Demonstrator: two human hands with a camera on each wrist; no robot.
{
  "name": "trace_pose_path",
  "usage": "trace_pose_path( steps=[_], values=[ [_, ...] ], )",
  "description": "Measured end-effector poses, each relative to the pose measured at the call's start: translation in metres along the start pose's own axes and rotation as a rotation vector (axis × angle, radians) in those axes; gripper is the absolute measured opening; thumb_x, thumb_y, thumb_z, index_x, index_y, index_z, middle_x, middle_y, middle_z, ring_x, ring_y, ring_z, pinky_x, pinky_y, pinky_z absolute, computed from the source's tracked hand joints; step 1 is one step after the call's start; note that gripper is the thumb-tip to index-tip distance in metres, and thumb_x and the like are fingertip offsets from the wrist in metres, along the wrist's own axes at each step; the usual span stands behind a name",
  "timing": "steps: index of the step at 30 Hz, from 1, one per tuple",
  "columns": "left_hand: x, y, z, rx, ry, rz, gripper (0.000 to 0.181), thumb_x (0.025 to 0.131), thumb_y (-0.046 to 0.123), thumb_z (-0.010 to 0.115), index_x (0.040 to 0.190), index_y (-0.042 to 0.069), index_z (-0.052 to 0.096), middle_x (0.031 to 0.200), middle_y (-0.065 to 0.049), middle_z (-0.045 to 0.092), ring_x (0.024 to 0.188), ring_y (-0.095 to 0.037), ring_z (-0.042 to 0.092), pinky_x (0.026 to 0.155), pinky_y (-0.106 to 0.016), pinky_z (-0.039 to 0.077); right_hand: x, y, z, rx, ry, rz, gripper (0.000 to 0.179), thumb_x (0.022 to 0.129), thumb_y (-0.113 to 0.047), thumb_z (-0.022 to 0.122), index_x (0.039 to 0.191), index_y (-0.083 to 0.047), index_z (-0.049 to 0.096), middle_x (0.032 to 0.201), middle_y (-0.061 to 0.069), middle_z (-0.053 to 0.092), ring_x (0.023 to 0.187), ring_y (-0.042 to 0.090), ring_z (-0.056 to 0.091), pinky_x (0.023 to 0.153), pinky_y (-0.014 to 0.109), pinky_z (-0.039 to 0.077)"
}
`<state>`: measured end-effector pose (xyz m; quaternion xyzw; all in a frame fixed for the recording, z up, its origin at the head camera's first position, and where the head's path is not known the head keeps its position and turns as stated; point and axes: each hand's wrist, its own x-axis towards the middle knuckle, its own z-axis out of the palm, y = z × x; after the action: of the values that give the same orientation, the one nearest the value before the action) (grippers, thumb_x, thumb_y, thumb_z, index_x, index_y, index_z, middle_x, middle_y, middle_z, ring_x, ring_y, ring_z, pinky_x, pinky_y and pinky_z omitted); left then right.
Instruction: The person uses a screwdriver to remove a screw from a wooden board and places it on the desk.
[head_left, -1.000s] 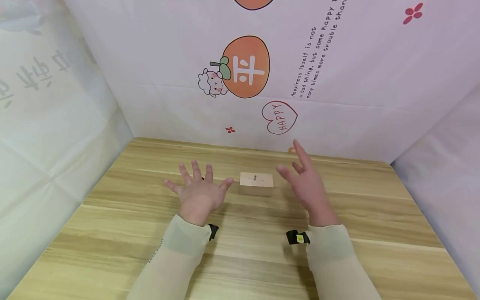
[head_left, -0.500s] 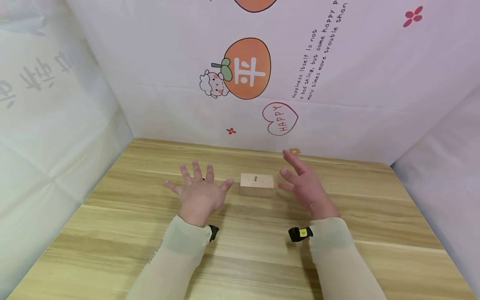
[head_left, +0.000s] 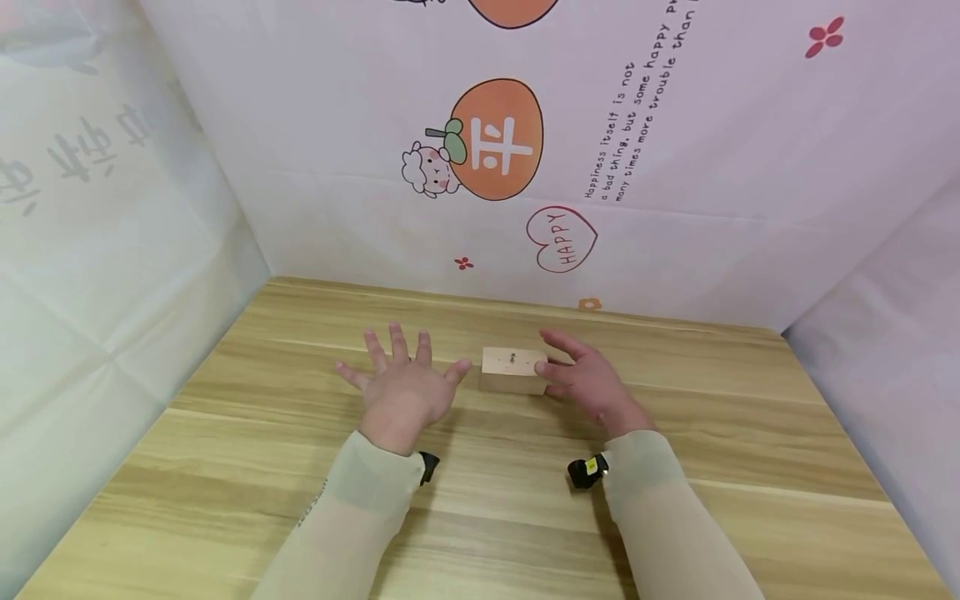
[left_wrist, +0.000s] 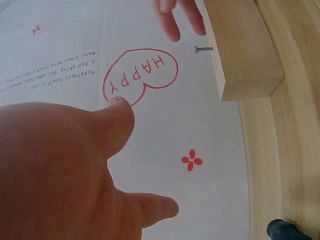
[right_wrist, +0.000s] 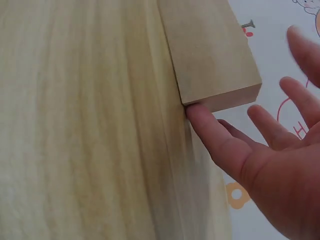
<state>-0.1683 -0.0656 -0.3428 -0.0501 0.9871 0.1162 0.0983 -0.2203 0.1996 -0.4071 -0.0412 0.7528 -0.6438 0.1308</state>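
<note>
Woodgrain worktop (head_left: 487, 517); pale oblong wooden block (head_left: 510, 383) with upright screw (left_wrist: 204, 49), tiny dark dots (head_left: 498, 360); at nine o'clock, splayed, empty left hand (head_left: 405, 387); at three, right hand (head_left: 597, 385), parted fingers (right_wrist: 217, 135) merely touching.

I find the head view set high over the forearms (head_left: 337, 512), facing forward and down at tabletop (head_left: 495, 517) and printed sheet (head_left: 337, 108). Left wrist view: close, rolled sideways, looking past the left hand (left_wrist: 60, 165) to the block (left_wrist: 245, 50). Right wrist view: close, past the right hand (right_wrist: 275, 167), tabletop at left. All three share the block; head and left wrist, the heart print (head_left: 562, 240).
</note>
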Motion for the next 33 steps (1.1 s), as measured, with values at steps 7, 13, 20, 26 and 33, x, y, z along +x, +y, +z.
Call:
trace_pose_path(
  steps=[7, 13, 20, 26, 33],
  values=[
    [0.001, 0.000, 0.000, -0.004, -0.022, -0.003, 0.088, 0.093, 0.078, 0.023, 0.161, 0.021, 0.018, 0.164, -0.018, -0.004, 0.144, -0.047, -0.018, 0.095, -0.082, -0.011, 0.005, 0.003, 0.004, -0.073, 0.041, 0.089, 0.048, 0.094, -0.008, 0.070, 0.140, -0.007, 0.057, 0.148, 0.012, 0.044, 0.120, 0.030, 0.054, 0.088, 0.040, 0.055],
    [0.001, -0.002, 0.000, -0.018, -0.040, -0.008, 0.088, 0.094, 0.077, 0.023, 0.161, 0.021, 0.017, 0.164, -0.018, -0.005, 0.143, -0.047, -0.019, 0.095, -0.082, -0.011, 0.005, 0.008, 0.003, -0.089, 0.059, 0.097, 0.044, 0.094, -0.007, 0.071, 0.136, -0.008, 0.060, 0.143, 0.011, 0.048, 0.123, 0.029, 0.053, 0.085, 0.038, 0.056],
    [0.000, -0.005, 0.000, -0.021, -0.047, -0.007, 0.087, 0.095, 0.076, 0.023, 0.161, 0.021, 0.017, 0.164, -0.019, -0.005, 0.143, -0.048, -0.019, 0.095, -0.083, -0.010, -0.010, 0.012, 0.000, -0.114, 0.073, 0.105, 0.046, 0.094, -0.008, 0.071, 0.138, -0.009, 0.059, 0.146, 0.013, 0.046, 0.113, 0.030, 0.060, 0.085, 0.038, 0.056],
    [0.002, -0.011, -0.001, -0.023, -0.066, 0.017, 0.087, 0.096, 0.075, 0.026, 0.161, 0.019, 0.017, 0.164, -0.020, -0.004, 0.143, -0.049, -0.017, 0.096, -0.083, -0.008, -0.024, 0.014, -0.002, -0.087, 0.088, 0.117, 0.047, 0.094, -0.007, 0.070, 0.140, -0.008, 0.057, 0.148, 0.014, 0.043, 0.115, 0.030, 0.059, 0.086, 0.039, 0.056],
    [0.018, -0.040, -0.010, -0.139, -0.117, 0.149, 0.083, 0.099, 0.063, 0.044, 0.161, 0.014, 0.019, 0.163, -0.024, 0.006, 0.144, -0.054, 0.003, 0.103, -0.079, 0.006, -0.032, 0.013, -0.002, -0.049, 0.085, 0.114, 0.048, 0.095, -0.006, 0.068, 0.142, -0.005, 0.054, 0.152, 0.018, 0.038, 0.117, 0.033, 0.059, 0.088, 0.041, 0.055]
  ],
)
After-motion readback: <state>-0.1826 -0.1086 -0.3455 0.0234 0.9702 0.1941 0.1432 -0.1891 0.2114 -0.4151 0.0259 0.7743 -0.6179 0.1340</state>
